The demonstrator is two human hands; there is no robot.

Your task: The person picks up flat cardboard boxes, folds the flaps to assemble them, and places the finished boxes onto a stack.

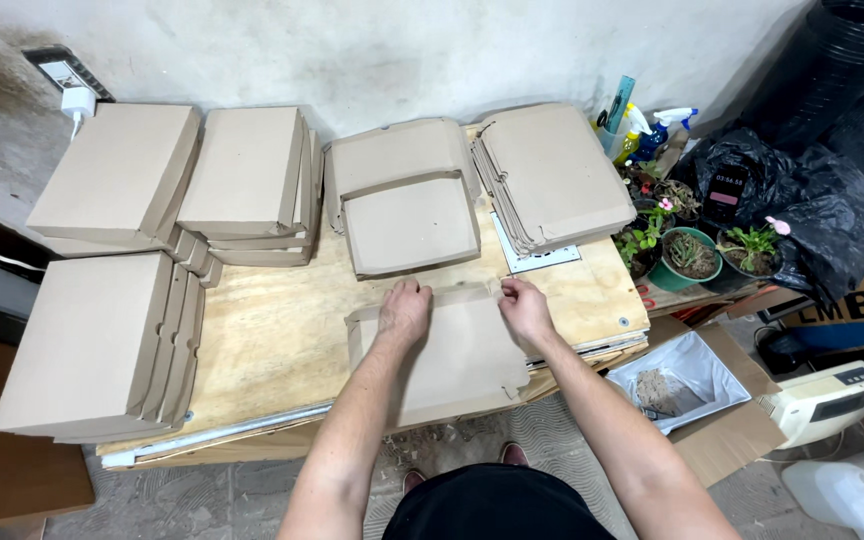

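Note:
A flat brown cardboard box blank [457,360] lies on the plywood table [272,335] near its front edge. My left hand [404,310] presses on the blank's far edge with fingers curled over the fold. My right hand [525,308] grips the same far flap a little to the right. Just beyond my hands sits a half-formed open cardboard box [412,225] on top of another one.
Stacks of folded boxes stand at the left [97,340], back left [117,175] and back middle [252,175]. A pile of flat blanks [552,175] lies at the back right. Potted plants [692,255], spray bottles [652,130] and a black bag [802,200] crowd the right side.

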